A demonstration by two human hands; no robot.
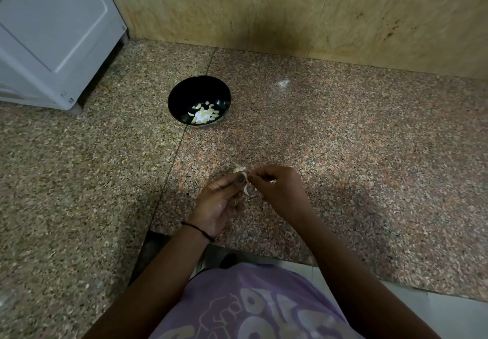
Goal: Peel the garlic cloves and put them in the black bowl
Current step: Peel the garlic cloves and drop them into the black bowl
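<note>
A black bowl [184, 93] stands on the speckled granite counter [343, 140], holding several peeled garlic cloves [204, 113]. Nearer the counter's front edge, my left hand [220, 201] pinches a garlic clove [244, 177] between thumb and fingers. My right hand [280, 189] meets it from the right and pinches the clove's papery skin at its tip. A strip of white skin [247, 190] hangs down between the two hands. Another pale piece of garlic [239, 169] shows just above my left fingertips; whether it lies on the counter or is held I cannot tell.
A grey appliance [52, 34] occupies the back left corner of the counter. A beige stone wall [290, 8] runs along the back. The counter's front edge [264, 255] lies just below my wrists, with pale floor beyond at lower right.
</note>
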